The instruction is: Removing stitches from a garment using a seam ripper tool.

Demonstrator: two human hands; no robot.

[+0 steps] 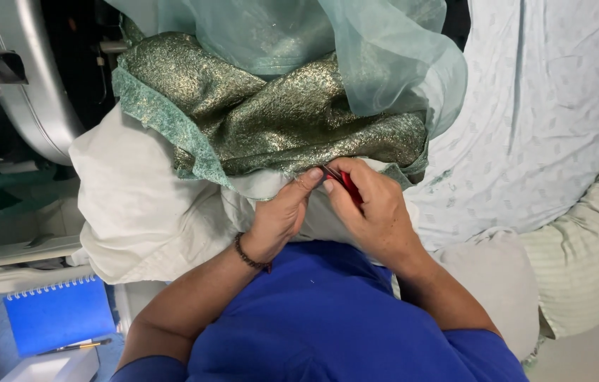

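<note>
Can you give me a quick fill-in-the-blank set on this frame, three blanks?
1. The right hand holds a small ____ tool.
2. The left hand pinches the edge of the shiny ____ fabric.
3. The spiral notebook lower left has a ____ cover, with a pen beside it.

Missing words: red; green; blue

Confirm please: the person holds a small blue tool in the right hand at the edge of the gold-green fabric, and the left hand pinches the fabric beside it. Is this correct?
One detail is wrong: the small tool is red, not blue, as the head view shows. The right hand holds it at the edge of the gold-green fabric, and the left hand pinches the fabric beside it.
</note>
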